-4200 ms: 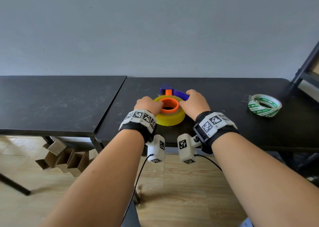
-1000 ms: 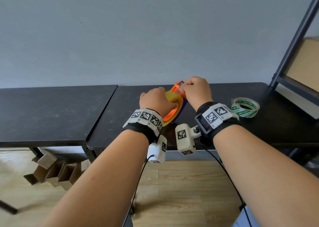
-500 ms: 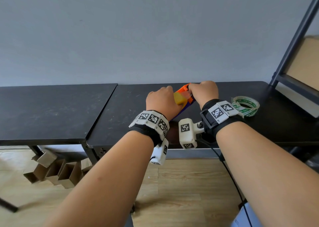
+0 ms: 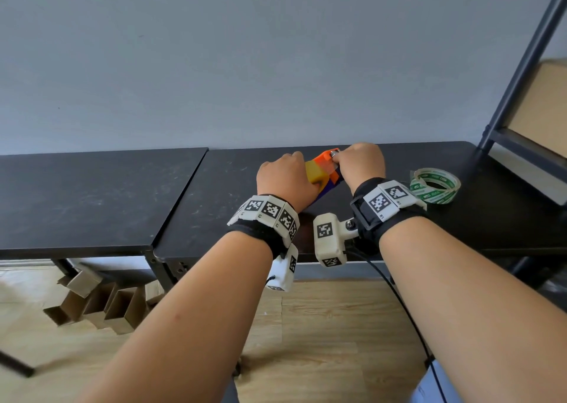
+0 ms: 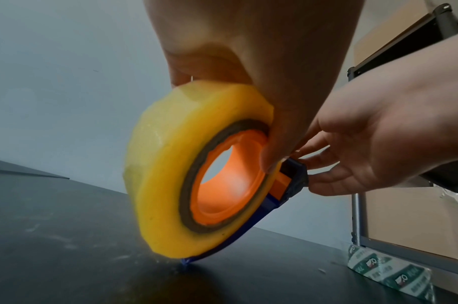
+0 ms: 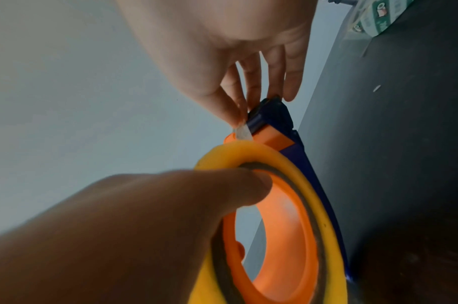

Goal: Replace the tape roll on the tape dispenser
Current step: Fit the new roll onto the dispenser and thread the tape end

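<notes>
A yellow tape roll [image 4: 314, 171] [image 5: 170, 164] [image 6: 248, 151] sits on the orange hub of a blue tape dispenser [image 4: 326, 160] [image 5: 248, 230] [image 6: 277, 115]. The dispenser stands tipped on its edge on the black table [image 4: 92, 194]. My left hand [image 4: 285, 178] [image 5: 248, 61] [image 6: 144, 216] grips the roll from above, thumb on its inner rim. My right hand [image 4: 362, 163] [image 5: 391, 133] [image 6: 222, 41] pinches the clear tape end [image 6: 242, 132] at the dispenser's head, its other fingers against the blue head.
A green-printed tape roll [image 4: 435, 188] [image 5: 388, 271] [image 6: 373, 20] lies flat on the table to the right. A dark metal shelf frame [image 4: 521, 65] with cardboard stands at the far right. Open cardboard boxes [image 4: 92, 304] lie on the floor under the table.
The dispenser lay flat 4.2 s ago and now stands tipped on edge. Over the last second both hands moved it slightly right and away, and the right hand stayed at its head.
</notes>
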Demonstrator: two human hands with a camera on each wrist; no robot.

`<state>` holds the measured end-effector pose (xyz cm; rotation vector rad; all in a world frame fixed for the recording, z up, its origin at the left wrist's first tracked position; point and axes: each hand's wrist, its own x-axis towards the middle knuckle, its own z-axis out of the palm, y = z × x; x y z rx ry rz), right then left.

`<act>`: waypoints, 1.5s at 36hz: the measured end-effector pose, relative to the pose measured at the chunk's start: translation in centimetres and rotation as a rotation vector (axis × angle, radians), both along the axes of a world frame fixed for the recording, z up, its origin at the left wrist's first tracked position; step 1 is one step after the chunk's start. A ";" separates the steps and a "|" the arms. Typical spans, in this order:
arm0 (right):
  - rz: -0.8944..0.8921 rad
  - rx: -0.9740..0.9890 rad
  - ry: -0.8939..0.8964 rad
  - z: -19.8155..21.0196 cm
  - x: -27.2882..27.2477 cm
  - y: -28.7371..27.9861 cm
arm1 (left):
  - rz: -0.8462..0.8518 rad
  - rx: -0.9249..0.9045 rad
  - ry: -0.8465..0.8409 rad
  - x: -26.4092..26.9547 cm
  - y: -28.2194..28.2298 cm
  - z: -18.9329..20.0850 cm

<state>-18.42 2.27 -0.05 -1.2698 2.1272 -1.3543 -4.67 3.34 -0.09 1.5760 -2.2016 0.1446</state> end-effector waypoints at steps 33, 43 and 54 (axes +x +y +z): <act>-0.157 -0.217 -0.044 0.9 1.4 0.9 | 0.083 0.026 0.080 1.9 -0.6 -0.5; -0.032 -0.252 -0.112 1.2 1.9 0.6 | 0.075 0.056 0.040 2.4 -1.2 -0.6; -0.050 -0.286 -0.225 1.1 1.7 0.6 | 0.083 0.080 0.084 2.2 -1.2 -0.5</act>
